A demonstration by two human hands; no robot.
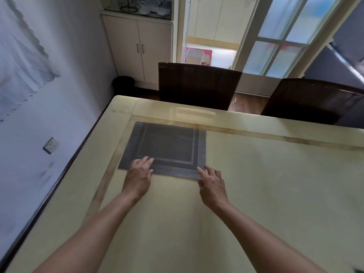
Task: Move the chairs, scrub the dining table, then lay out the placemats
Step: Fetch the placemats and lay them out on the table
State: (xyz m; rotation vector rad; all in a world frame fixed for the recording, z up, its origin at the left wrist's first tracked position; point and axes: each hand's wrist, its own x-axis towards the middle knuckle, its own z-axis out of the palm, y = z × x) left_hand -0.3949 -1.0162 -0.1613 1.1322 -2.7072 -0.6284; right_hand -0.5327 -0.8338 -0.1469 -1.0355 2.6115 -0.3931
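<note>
Ahead on the table the placemat lies crosswise; left hand and right hand, fingers flat, touch its near edge.

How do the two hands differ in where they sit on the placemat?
The left hand lays its fingers well onto the placemat, along the near edge inside the left corner; the right hand only touches the near right corner with fingertips. Both are open, palms down.
</note>
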